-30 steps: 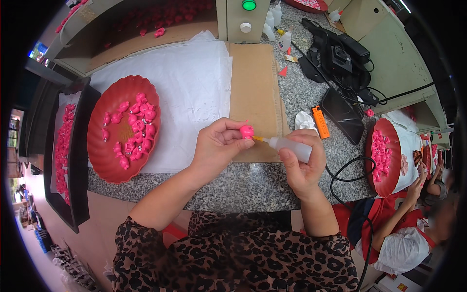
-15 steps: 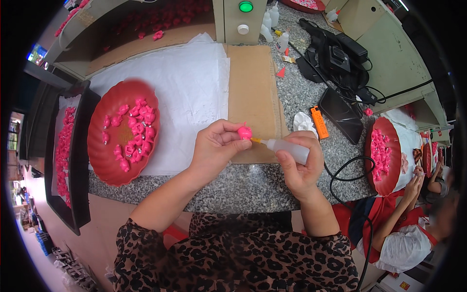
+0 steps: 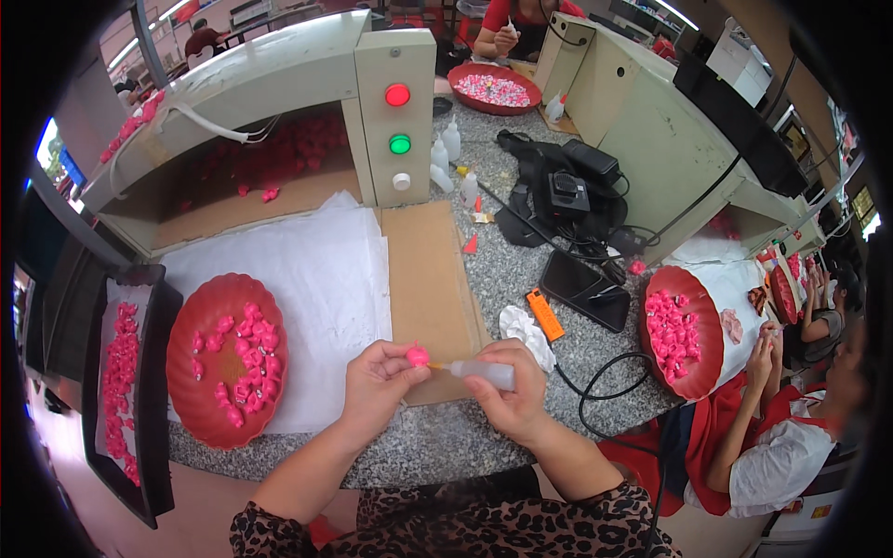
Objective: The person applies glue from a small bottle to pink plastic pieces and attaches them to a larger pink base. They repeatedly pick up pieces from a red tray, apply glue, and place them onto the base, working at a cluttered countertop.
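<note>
Between the fingertips of my left hand (image 3: 374, 383) is a small pink moulded piece (image 3: 418, 356), round in shape. My right hand (image 3: 513, 395) is wrapped round a translucent squeeze bottle (image 3: 490, 375) held almost level. Its thin yellowish tip points left and meets the pink piece, or nearly so; I cannot tell which. Both hands are over the near edge of a brown cardboard sheet (image 3: 424, 270). To their left, a red scalloped bowl (image 3: 197, 409) holds several more pink pieces (image 3: 249, 358).
A black tray (image 3: 153, 400) of pink pieces stands far left. White paper (image 3: 326, 288) lies before a beige machine (image 3: 370, 121). At right are an orange box (image 3: 545, 314), crumpled tissue (image 3: 526, 337), a black phone-like slab (image 3: 586, 290), cables and another red bowl (image 3: 698, 367). A co-worker (image 3: 772, 446) sits beside it.
My view has tilted upward, so the bench appears lower and more of the machine and far room shows. Both hands keep their hold on the pink piece and the bottle.
</note>
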The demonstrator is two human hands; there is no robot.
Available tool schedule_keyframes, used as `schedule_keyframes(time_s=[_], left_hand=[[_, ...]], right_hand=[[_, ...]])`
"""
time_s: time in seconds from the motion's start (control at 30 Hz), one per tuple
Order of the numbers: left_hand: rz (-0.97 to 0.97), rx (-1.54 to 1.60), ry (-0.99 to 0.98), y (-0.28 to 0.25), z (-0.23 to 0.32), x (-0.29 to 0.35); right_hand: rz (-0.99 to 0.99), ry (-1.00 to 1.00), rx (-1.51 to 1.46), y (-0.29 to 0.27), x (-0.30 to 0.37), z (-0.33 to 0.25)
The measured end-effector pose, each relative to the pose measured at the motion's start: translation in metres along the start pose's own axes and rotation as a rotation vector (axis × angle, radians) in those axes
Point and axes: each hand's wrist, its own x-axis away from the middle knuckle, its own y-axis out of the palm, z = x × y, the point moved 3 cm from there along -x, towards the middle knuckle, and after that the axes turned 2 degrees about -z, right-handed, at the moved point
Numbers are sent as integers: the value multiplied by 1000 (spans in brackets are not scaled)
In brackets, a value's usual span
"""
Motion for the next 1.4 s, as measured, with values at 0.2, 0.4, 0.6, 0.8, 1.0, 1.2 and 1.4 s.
schedule_keyframes(time_s=[0.2, 0.4, 0.6, 0.8, 1.0, 1.2, 1.4], left_hand=[[2, 26, 21, 0, 4, 1], [13, 57, 19, 1, 5, 1], [10, 103, -17, 1, 7, 1], [5, 107, -19, 1, 8, 1], [-6, 117, -36, 1, 9, 2], [-5, 120, -34, -1, 7, 1], [-6, 109, -33, 1, 10, 1]], right_hand=[[121, 332, -334, -1, 3, 1], [227, 603, -857, -4, 2, 20], [336, 730, -1079, -6, -3, 24], [377, 780, -1148, -6, -4, 23], [337, 789, -1219, -8, 0, 28], [395, 812, -1227, -7, -4, 26], [368, 838, -1213, -4, -4, 24]])
